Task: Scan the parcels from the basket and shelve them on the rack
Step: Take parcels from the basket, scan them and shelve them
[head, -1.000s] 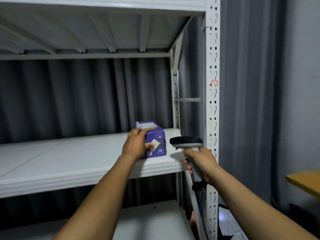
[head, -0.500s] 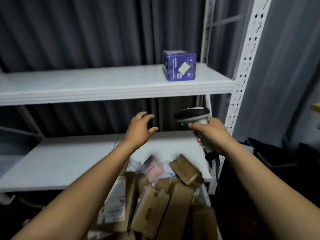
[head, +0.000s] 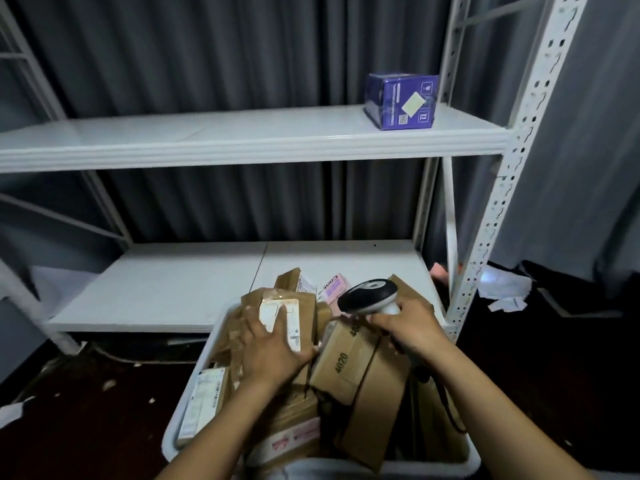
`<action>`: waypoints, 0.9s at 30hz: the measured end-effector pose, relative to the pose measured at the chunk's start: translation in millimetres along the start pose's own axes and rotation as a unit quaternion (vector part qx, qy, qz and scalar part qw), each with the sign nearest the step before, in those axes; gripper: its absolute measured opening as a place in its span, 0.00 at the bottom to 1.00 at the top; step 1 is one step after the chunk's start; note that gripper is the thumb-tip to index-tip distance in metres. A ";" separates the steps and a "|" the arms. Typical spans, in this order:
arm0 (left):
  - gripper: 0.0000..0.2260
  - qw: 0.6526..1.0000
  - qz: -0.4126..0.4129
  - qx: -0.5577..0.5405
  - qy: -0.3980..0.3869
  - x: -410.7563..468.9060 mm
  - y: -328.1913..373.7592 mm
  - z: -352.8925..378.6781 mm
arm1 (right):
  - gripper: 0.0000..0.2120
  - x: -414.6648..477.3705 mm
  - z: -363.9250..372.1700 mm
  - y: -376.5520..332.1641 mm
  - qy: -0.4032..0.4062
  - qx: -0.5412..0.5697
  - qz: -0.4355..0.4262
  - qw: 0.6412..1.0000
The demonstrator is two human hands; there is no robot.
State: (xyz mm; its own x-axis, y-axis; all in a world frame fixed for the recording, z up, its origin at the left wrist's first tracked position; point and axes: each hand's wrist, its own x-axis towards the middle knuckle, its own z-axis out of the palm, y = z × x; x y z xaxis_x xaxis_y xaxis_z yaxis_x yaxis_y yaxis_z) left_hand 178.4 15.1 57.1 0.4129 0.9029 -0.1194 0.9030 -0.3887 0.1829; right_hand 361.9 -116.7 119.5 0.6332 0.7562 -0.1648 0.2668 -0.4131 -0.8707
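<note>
1. While the left hand (head: 273,351) lies spread with its fingers flat on the labelled parcel (head: 282,318), the right hand (head: 412,330) is wrapped round the scanner (head: 369,296).
2. The parcel tops the heap in the basket (head: 194,393), label up, with its long axis running six to twelve o'clock.
3. The scanner's head hangs at three o'clock of the label, just beside it. The left hand is nearer and probably lifts.
4. The rack (head: 242,140) stands beyond, at twelve o'clock.

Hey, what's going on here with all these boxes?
A person is working through a white basket piled with parcels. Their left hand rests on a brown parcel with a white label, while the right hand grips a barcode scanner just above the pile. One purple box already sits on the rack's upper shelf.
</note>
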 end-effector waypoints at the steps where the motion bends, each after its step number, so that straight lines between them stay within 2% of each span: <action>1: 0.48 1.000 -0.014 -0.008 -0.012 -6.4 0.1 1.6 | 0.09 -5.4 2.0 0.5 -0.005 -0.002 -0.001 1.000; 6: 0.50 0.996 -0.045 -0.080 -0.005 -20.9 -1.2 -8.0 | 0.07 -20.6 3.9 -2.5 0.012 0.025 -0.008 1.000; 10: 0.51 0.979 -0.037 -0.190 0.061 -33.2 3.2 -21.5 | 0.07 -29.8 9.5 -6.9 0.009 0.147 -0.020 0.989; 14: 0.51 0.947 0.002 -0.310 0.089 -55.4 16.3 -40.9 | 0.10 -36.3 19.1 -10.5 -0.025 0.279 -0.030 0.959; 17: 0.54 0.910 0.037 -0.407 0.078 -61.1 18.8 -41.7 | 0.12 -36.6 24.1 -10.6 -0.031 0.335 -0.041 0.941; 19: 0.53 0.875 0.031 -0.477 0.078 -59.9 14.1 -41.7 | 0.10 -35.9 21.4 -11.1 -0.018 0.377 -0.038 0.925; 22: 0.37 0.813 0.036 -0.578 0.062 -59.4 6.1 -47.3 | 0.10 -34.2 10.9 -9.7 -0.017 0.426 -0.034 0.904; 24: 0.31 0.769 0.066 -0.635 0.019 -57.6 3.9 -48.5 | 0.09 -32.1 5.2 -6.5 -0.011 0.459 -0.013 0.888; 27: 0.35 0.731 0.117 -0.665 -0.094 -57.0 4.7 -44.5 | 0.08 -30.0 2.5 -3.2 0.000 0.482 0.014 0.876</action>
State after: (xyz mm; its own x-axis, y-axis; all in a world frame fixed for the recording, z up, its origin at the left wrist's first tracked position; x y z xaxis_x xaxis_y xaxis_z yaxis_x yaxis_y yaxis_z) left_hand 153.8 -29.9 108.2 0.6598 0.7504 -0.0410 -0.0590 0.1062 0.9926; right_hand 340.2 -136.8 126.1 0.6301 0.7521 -0.1932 -0.4869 0.1888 -0.8528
